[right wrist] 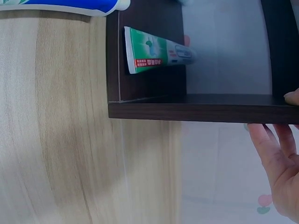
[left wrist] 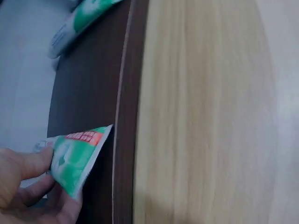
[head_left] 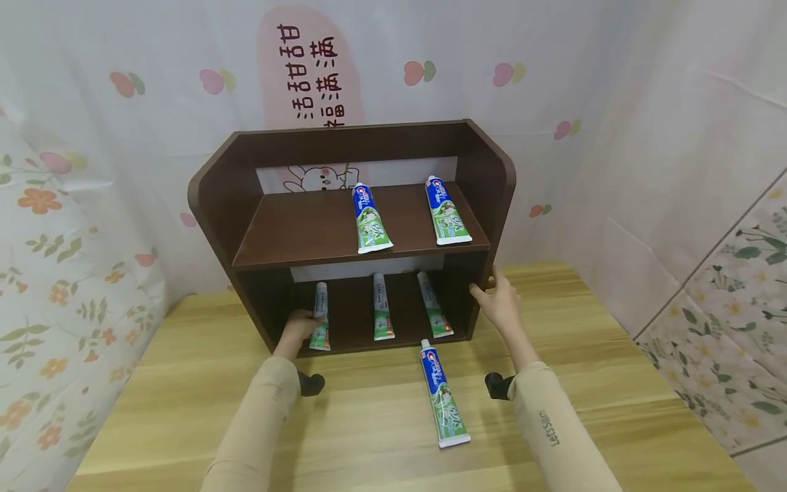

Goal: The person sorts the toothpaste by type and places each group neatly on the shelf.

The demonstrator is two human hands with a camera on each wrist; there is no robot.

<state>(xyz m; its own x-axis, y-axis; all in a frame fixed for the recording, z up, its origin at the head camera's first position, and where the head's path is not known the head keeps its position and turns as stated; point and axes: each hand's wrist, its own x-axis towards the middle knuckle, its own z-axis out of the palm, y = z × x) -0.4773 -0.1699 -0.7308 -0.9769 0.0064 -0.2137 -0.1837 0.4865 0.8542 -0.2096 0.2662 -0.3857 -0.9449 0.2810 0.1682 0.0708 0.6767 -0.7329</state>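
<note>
A dark brown two-tier shelf (head_left: 301, 229) stands on the table. My left hand (head_left: 299, 326) holds the leftmost toothpaste tube (head_left: 321, 339) on the lower tier, thumb and fingers around its green flat end (left wrist: 74, 161). Two more green-and-grey tubes lie to its right, a middle tube (head_left: 382, 311) and a right tube (head_left: 434, 307). At the shelf's right side panel (right wrist: 201, 112), my right hand (head_left: 501, 304) grips the edge, thumb inside and fingers outside. The upper tier bears a blue-and-green tube (head_left: 371, 222) and another like it (head_left: 448, 215).
One blue-and-green toothpaste tube (head_left: 444, 400) lies on the wooden table (head_left: 363, 417) in front of the shelf, cap toward it. Behind the shelf hangs a printed curtain (head_left: 547, 82), and floral cloth (head_left: 61, 273) hangs at the left.
</note>
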